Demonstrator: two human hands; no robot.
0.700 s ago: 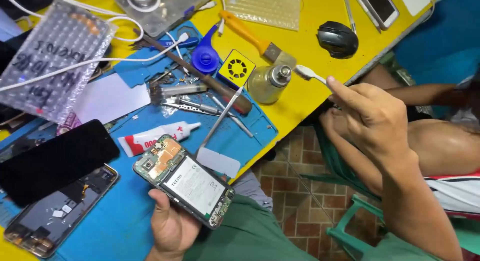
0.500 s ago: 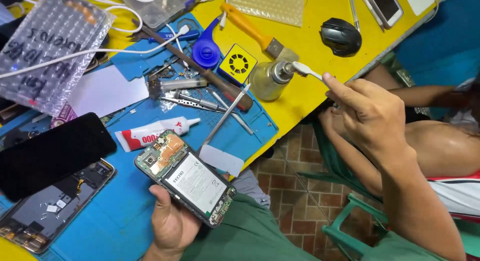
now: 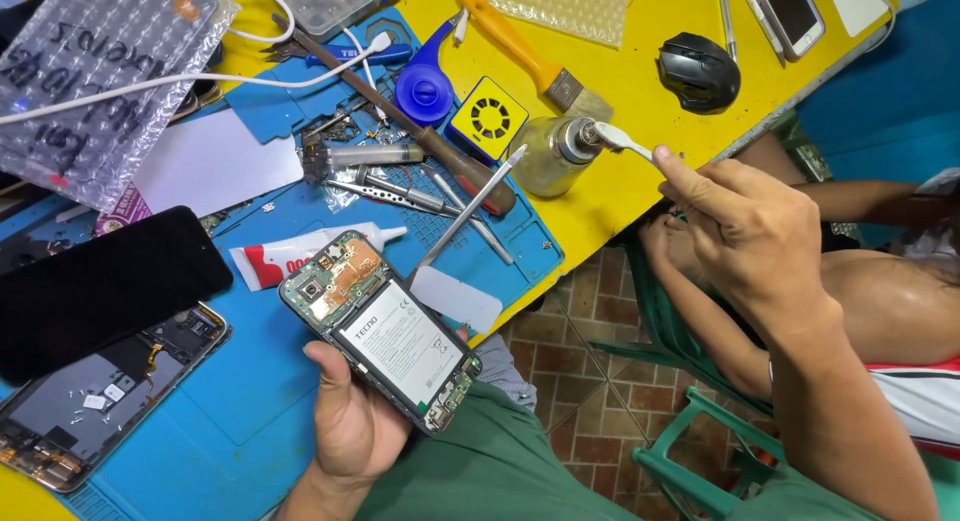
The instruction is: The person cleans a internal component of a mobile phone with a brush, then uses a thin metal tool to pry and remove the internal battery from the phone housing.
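Note:
My left hand (image 3: 352, 421) holds an opened phone (image 3: 385, 329) with its back cover off, so the battery and circuit board face up above the blue work mat (image 3: 250, 401). My right hand (image 3: 745, 231) pinches a small white brush (image 3: 622, 139). The brush tip touches the metal top of a glass liquid dispenser bottle (image 3: 553, 156) standing on the yellow table (image 3: 620, 196).
On the mat lie tweezers (image 3: 400, 193), a screwdriver (image 3: 440, 156), a glue tube (image 3: 300, 256), a black screen panel (image 3: 100, 286) and a phone frame (image 3: 95, 401). A paintbrush (image 3: 520, 51), black mouse (image 3: 698, 71) and bubble-wrap bag (image 3: 95, 81) sit farther back. Another person sits beside a green chair (image 3: 690, 461) at right.
The view has shifted slightly. My right hand keeps the brush at the bottle top, and my left hand holds the phone steady.

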